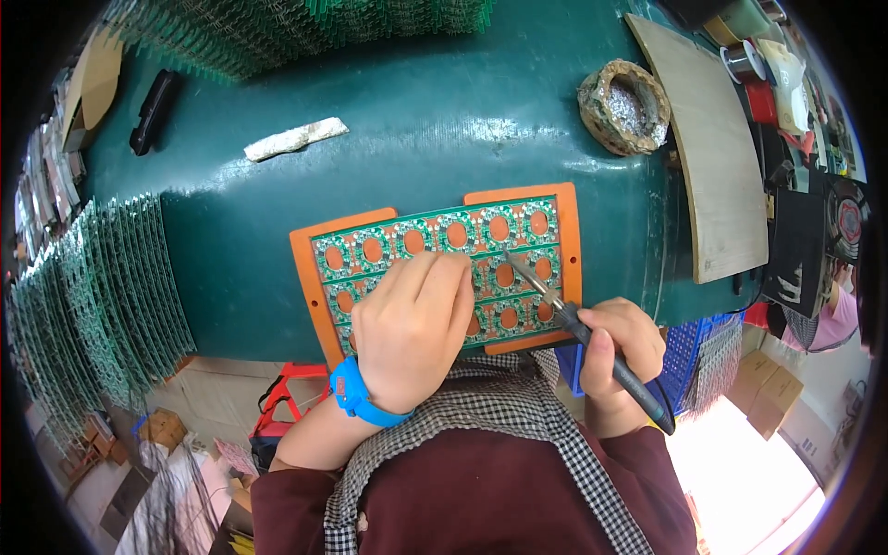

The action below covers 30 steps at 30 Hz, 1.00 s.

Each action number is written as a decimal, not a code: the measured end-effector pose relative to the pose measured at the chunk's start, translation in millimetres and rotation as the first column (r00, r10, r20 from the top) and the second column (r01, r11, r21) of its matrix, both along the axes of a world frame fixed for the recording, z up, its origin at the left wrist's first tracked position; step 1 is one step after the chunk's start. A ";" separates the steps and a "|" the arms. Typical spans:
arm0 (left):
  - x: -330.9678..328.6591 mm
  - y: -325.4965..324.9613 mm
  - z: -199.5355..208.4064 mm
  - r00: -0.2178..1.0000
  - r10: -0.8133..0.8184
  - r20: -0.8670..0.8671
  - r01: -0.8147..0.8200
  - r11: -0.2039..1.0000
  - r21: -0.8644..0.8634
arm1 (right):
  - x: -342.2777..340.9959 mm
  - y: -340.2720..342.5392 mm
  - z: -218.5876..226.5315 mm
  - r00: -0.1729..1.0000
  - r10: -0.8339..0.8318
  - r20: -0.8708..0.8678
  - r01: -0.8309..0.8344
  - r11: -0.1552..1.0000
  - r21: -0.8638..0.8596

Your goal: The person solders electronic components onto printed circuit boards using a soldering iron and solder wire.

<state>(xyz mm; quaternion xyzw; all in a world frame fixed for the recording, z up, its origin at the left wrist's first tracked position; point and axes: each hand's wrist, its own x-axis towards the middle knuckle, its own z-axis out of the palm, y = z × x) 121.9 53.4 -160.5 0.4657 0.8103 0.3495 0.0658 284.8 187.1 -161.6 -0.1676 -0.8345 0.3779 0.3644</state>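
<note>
A green circuit board panel (pixel 435 222) with rows of round orange openings rests in an orange frame (pixel 572 240) on the table before me. My right hand (pixel 622 347) grips a soldering iron (pixel 592 338) by its dark handle. The iron's metal tip touches or hovers just over the panel, right of the middle; which one I cannot tell. Above the panel's middle, my left hand (pixel 412 319) is closed with its fingertips pressed together, pointing down toward the board. Whatever it may pinch is hidden. A blue wristband (pixel 356 396) circles the left wrist.
Stacks of green circuit boards (pixel 102 296) stand at left and along the far edge (pixel 277 37). A crusty round pot (pixel 624 106) sits far right beside a wooden board (pixel 708 157). A white roll (pixel 296 140) and a black object (pixel 155 111) lie at far left.
</note>
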 end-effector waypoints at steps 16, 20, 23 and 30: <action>-10.0 11.2 6.2 1.000 0.014 0.011 -0.013 0.999 -0.045 | -17.4 6.2 1.9 0.995 0.074 0.062 -0.077 0.996 0.037; -15.1 7.7 5.0 0.994 0.104 -0.014 -0.105 0.994 -0.009 | -21.2 6.3 8.3 0.997 0.068 0.023 -0.069 0.995 0.070; -16.3 7.8 1.2 0.997 0.066 0.036 -0.064 0.996 -0.057 | -29.5 5.6 6.7 0.994 0.101 0.041 -0.104 0.992 0.070; -14.9 9.5 1.0 0.995 0.055 0.084 -0.053 0.998 -0.022 | -35.1 1.6 4.0 0.992 0.113 0.062 -0.117 0.990 0.072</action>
